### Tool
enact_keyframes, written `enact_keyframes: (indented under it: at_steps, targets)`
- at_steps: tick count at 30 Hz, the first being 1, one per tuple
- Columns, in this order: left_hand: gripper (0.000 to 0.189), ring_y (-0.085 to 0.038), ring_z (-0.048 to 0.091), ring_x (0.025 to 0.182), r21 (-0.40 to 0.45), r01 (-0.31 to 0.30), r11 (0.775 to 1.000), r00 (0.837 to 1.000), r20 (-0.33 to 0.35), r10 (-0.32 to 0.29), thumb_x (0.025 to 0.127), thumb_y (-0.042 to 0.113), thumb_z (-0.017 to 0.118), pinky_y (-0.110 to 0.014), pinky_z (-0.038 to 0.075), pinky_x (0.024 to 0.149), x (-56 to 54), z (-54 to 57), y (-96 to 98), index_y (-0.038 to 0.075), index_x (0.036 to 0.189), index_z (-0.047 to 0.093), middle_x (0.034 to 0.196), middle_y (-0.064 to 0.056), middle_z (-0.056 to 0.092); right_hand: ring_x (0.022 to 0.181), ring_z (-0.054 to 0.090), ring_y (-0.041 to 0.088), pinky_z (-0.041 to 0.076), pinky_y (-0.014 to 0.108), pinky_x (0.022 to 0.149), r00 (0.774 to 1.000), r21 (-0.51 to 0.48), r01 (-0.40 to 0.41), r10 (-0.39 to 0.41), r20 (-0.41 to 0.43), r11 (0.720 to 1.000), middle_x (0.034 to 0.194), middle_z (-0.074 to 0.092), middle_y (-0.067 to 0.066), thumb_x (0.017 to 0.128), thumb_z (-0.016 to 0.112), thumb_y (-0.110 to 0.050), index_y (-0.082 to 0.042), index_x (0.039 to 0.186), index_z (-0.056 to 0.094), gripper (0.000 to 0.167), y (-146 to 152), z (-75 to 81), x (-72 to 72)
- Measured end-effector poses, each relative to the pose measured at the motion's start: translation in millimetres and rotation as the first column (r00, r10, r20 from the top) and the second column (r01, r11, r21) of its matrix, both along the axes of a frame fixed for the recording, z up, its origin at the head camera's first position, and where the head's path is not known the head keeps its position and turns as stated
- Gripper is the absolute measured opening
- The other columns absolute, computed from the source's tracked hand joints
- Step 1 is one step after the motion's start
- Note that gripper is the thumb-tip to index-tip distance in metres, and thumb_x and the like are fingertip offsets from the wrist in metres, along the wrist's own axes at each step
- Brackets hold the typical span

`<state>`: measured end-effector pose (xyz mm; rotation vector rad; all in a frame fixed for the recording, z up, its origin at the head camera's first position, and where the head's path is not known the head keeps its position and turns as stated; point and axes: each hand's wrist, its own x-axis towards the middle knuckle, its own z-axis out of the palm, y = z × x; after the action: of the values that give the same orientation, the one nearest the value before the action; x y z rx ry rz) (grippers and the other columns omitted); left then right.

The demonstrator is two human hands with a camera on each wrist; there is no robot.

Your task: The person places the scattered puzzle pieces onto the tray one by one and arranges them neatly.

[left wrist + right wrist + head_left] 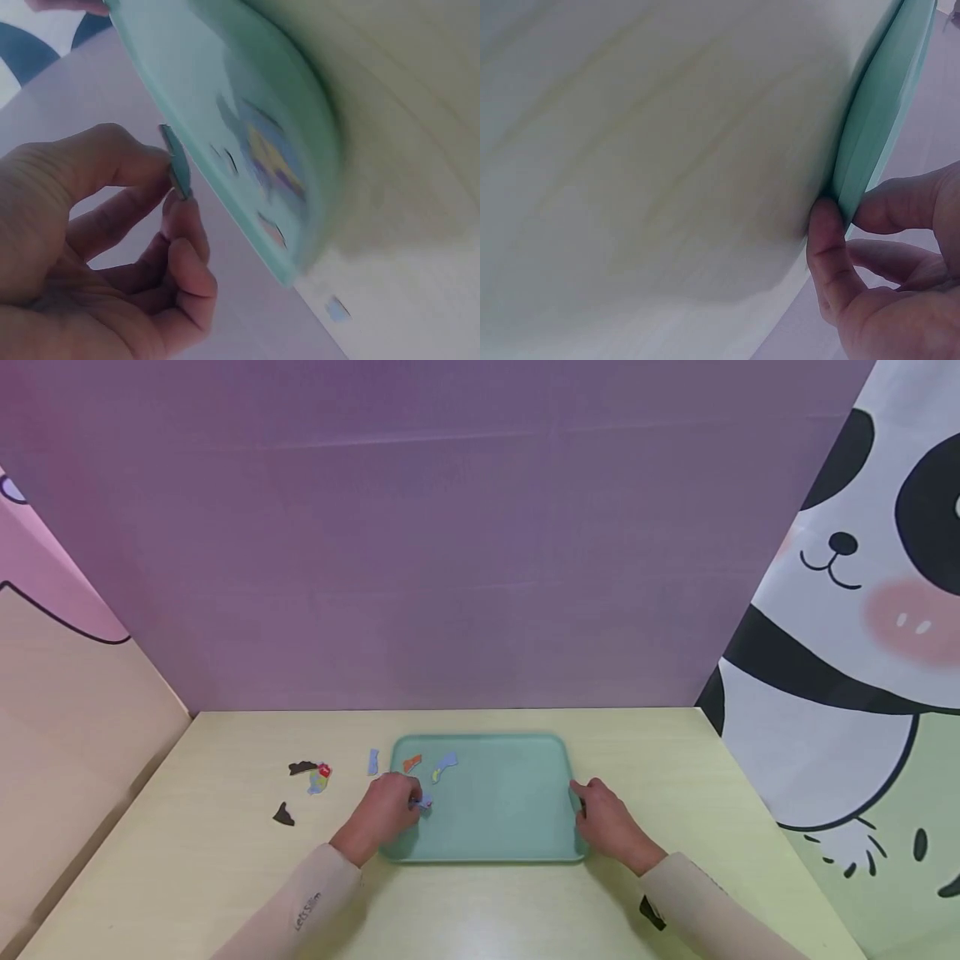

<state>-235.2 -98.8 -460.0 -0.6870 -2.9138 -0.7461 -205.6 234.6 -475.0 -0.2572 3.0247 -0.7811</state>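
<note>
My left hand [386,810] is over the left side of a mint-green tray [502,810]. Between its thumb and forefinger it pinches a thin puzzle piece [177,161], seen edge-on in the left wrist view. Under that hand, a yellow and purple piece [271,161] lies in the tray, mostly hidden in the head view. Farther back in the tray are an orange piece [412,763] and a blue and yellow piece [444,766]. At the tray's right edge, my right hand [609,822] grips the rim, thumb on one side and fingers beneath.
Just left of the tray, a small blue piece [372,762] lies on the pale wooden table [495,906]. Farther left are a black piece [302,767] against a multicoloured one [319,780], and another dark piece [283,815]. A purple panel [450,568] rises behind the table.
</note>
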Motion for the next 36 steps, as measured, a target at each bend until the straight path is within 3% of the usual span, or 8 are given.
enact_keyframes:
  at_steps: [7, 16, 28, 32, 36]
  targets:
    - [0.011, -0.016, 0.054, 0.064, -0.037, 0.030, 0.999, 1.000, -0.001, -0.030, 0.069, -0.009, 0.066, -0.030, 0.046, 0.059, 1.0, -5.4, 23.9, 0.003, 0.070, 0.067, 0.070, -0.003, 0.063, 0.063, 0.039, 0.017, 0.037, 0.027, 0.054, 1.000, 0.005, 0.010, -0.010, 0.014, 1.000, 0.083, 0.044, 0.012, 0.085, 0.051, 0.008, 0.017, 0.128, 0.046, 0.044, -1.2, 1.1, 0.8]
    - [0.012, -0.015, 0.055, 0.064, -0.032, 0.002, 0.999, 0.998, 0.057, -0.001, 0.070, -0.010, 0.066, -0.029, 0.047, 0.056, 1.2, -10.9, 36.5, 0.001, 0.075, 0.068, 0.073, -0.005, 0.064, 0.063, 0.040, 0.017, 0.038, 0.027, 0.054, 1.000, 0.004, 0.015, -0.015, 0.024, 1.000, 0.084, 0.044, 0.011, 0.085, 0.051, 0.008, 0.016, 0.129, 0.045, 0.046, -3.7, 1.0, -0.6]
    - [0.014, -0.023, 0.062, 0.073, -0.048, 0.023, 0.999, 0.999, 0.035, -0.021, 0.074, -0.010, 0.063, -0.034, 0.051, 0.064, -0.1, -14.4, 35.6, 0.002, 0.077, 0.071, 0.075, -0.005, 0.066, 0.064, 0.041, 0.016, 0.038, 0.027, 0.055, 0.999, -0.001, 0.017, -0.017, 0.027, 1.000, 0.083, 0.044, 0.011, 0.084, 0.052, 0.008, 0.016, 0.129, 0.045, 0.046, -3.1, 2.3, 0.2]
    - [0.009, -0.025, 0.063, 0.081, -0.023, 0.013, 1.000, 0.999, 0.032, -0.013, 0.076, -0.005, 0.067, -0.035, 0.050, 0.068, 0.4, -11.4, 30.5, 0.001, 0.082, 0.072, 0.082, -0.008, 0.067, 0.065, 0.042, 0.016, 0.039, 0.027, 0.055, 0.999, -0.004, 0.019, -0.018, 0.031, 1.000, 0.083, 0.044, 0.011, 0.084, 0.052, 0.008, 0.017, 0.129, 0.045, 0.046, -3.0, 1.6, 0.1]
    - [0.010, -0.023, 0.060, 0.078, 0.007, -0.009, 1.000, 1.000, -0.002, 0.009, 0.076, 0.000, 0.073, -0.036, 0.048, 0.068, 0.5, -4.7, 20.4, 0.001, 0.086, 0.070, 0.082, -0.008, 0.065, 0.065, 0.042, 0.017, 0.039, 0.027, 0.055, 0.999, -0.005, 0.020, -0.020, 0.034, 1.000, 0.083, 0.043, 0.010, 0.084, 0.053, 0.008, 0.016, 0.129, 0.045, 0.047, -2.6, 2.2, 0.6]
